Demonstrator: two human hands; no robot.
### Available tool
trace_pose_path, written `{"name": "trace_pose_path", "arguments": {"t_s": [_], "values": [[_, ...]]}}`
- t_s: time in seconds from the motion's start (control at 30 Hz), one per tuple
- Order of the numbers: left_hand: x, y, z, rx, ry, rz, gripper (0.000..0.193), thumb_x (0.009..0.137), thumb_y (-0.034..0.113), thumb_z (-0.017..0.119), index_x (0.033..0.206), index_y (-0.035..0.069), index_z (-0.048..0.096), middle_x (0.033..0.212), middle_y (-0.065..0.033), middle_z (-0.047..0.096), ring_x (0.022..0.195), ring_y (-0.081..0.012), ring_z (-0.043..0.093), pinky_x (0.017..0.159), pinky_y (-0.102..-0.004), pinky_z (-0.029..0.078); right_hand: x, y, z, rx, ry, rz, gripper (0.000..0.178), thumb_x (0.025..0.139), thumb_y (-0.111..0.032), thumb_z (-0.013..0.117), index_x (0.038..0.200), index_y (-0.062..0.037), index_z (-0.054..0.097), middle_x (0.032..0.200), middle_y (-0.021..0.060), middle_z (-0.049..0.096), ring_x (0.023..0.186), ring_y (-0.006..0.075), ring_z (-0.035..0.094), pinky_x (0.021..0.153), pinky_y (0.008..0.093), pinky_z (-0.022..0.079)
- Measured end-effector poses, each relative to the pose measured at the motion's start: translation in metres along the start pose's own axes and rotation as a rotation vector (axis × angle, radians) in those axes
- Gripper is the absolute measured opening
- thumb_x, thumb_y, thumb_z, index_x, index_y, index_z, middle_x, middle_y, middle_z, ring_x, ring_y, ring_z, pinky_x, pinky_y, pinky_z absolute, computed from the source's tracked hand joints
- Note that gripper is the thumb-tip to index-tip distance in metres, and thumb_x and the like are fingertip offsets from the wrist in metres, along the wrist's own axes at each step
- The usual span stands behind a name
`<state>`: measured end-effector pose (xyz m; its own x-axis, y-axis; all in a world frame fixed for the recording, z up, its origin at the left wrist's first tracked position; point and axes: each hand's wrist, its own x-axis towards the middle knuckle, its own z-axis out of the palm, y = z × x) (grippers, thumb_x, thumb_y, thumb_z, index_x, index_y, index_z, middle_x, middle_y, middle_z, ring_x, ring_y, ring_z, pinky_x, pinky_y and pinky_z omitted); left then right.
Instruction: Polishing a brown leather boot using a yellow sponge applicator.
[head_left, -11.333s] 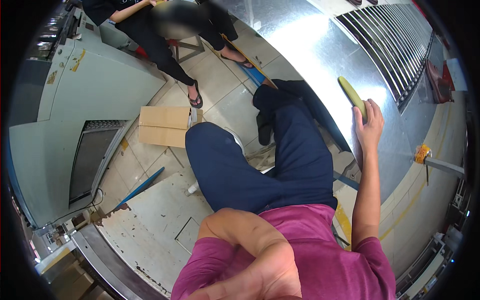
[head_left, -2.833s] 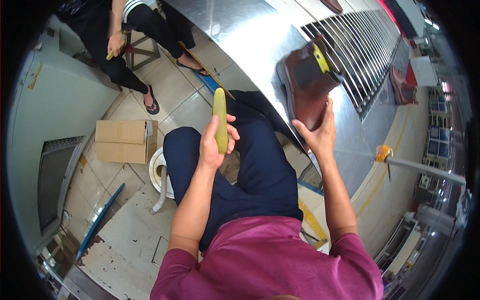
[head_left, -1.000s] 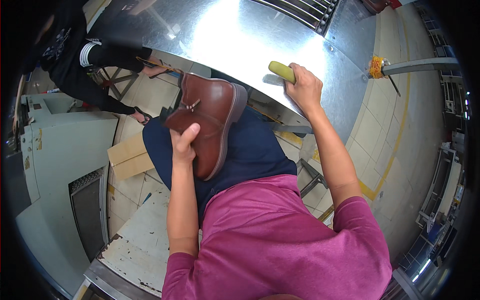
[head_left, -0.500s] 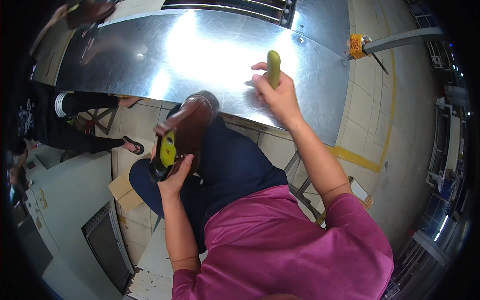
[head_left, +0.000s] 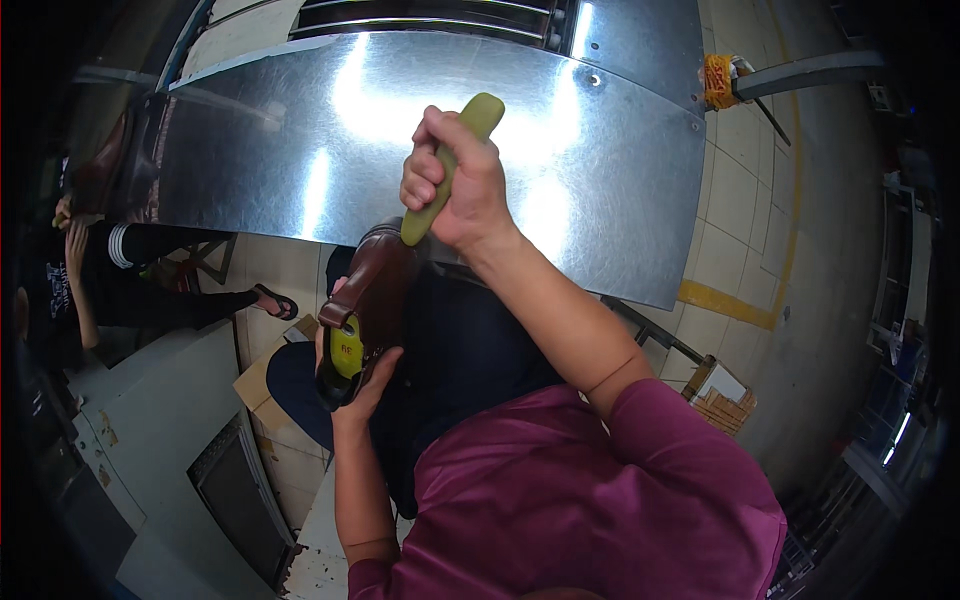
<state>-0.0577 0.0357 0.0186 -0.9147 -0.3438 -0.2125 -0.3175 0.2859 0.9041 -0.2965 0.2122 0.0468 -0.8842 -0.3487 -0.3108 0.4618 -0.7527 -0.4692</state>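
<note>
My left hand (head_left: 370, 388) is closed around the heel end of a brown leather shoe (head_left: 378, 285) above my lap. The shoe's toe points away from me, toward the table edge, and a yellow-green shoe last or insert (head_left: 347, 352) shows in its opening. My right hand (head_left: 468, 190) is wrapped round a smooth olive-green bar (head_left: 484, 114) with rounded ends. The bar slants, and its lower end is at the shoe's toe; whether it touches or only overlaps it in view I cannot tell.
A shiny metal table (head_left: 260, 150) lies ahead of me, with a roller conveyor (head_left: 430, 22) beyond it. A person in dark clothes (head_left: 140, 290) holds a brown shoe (head_left: 108, 165) at the left. A grey cabinet (head_left: 170, 450) stands at the lower left.
My right hand has come left and nearer, bringing the green bar to the shoe's toe, with its fingers now closed round it. The shoe has shifted slightly nearer to me.
</note>
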Motion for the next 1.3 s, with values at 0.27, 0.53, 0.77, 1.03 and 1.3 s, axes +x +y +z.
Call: {"name": "trace_pose_path", "arguments": {"t_s": [0.27, 0.53, 0.77, 1.03, 1.3], "values": [[0.002, 0.003, -0.001, 0.037, -0.092, 0.016, 0.092, 0.079, 0.014, 0.092, 0.154, 0.001, 0.042, 0.161, -0.0204, 0.045, 0.15, -0.0343, 0.044, 0.121, -0.0472, 0.039, 0.007, 0.006, 0.001, 0.037, 0.007, -0.041, 0.027, 0.102, -0.032, 0.061, 0.086, -0.0101, 0.055, 0.057, -0.0015, 0.04, 0.047, 0.0137, 0.042, 0.049, 0.0316, 0.039], [0.021, 0.025, 0.011, -0.011, 0.011, 0.398, 0.081, 0.079, 0.014, 0.088, 0.149, 0.001, 0.049, 0.151, -0.0247, 0.055, 0.144, -0.0426, 0.05, 0.121, -0.0511, 0.039, -0.02, 0.027, 0.003, -0.032, -0.008, -0.298, 0.023, 0.105, -0.023, 0.054, 0.088, -0.0079, 0.056, 0.057, -0.0009, 0.039, 0.045, 0.0128, 0.038, 0.047, 0.0317, 0.036], [0.031, 0.045, -0.001, 0.198, -0.077, 0.546, 0.066, 0.082, 0.013, 0.084, 0.142, 0.005, 0.058, 0.145, -0.0208, 0.062, 0.142, -0.0413, 0.053, 0.122, -0.0554, 0.035, -0.009, 0.007, -0.005, -0.063, -0.041, -0.033, 0.028, 0.106, -0.028, 0.055, 0.085, -0.0091, 0.059, 0.054, -0.0024, 0.037, 0.043, 0.0119, 0.036, 0.044, 0.0305, 0.033], [0.035, 0.046, -0.012, 0.217, -0.153, 0.603, 0.037, 0.097, 0.007, 0.063, 0.134, 0.01, 0.068, 0.142, -0.0136, 0.067, 0.143, -0.0365, 0.054, 0.125, -0.0588, 0.029, -0.007, -0.006, -0.011, 0.07, -0.182, -0.063, 0.037, 0.11, -0.033, 0.048, 0.084, -0.0095, 0.062, 0.054, -0.0031, 0.039, 0.042, 0.0115, 0.035, 0.044, 0.0302, 0.032], [0.037, 0.047, -0.013, 0.261, -0.173, 0.617, 0.039, 0.096, 0.005, 0.061, 0.133, 0.011, 0.068, 0.142, -0.0121, 0.067, 0.142, -0.0364, 0.055, 0.124, -0.0582, 0.031, -0.009, 0.007, -0.011, 0.019, -0.275, -0.073, 0.029, 0.107, -0.028, 0.051, 0.088, -0.0082, 0.059, 0.055, -0.003, 0.037, 0.044, 0.0111, 0.035, 0.044, 0.0297, 0.032]]}}
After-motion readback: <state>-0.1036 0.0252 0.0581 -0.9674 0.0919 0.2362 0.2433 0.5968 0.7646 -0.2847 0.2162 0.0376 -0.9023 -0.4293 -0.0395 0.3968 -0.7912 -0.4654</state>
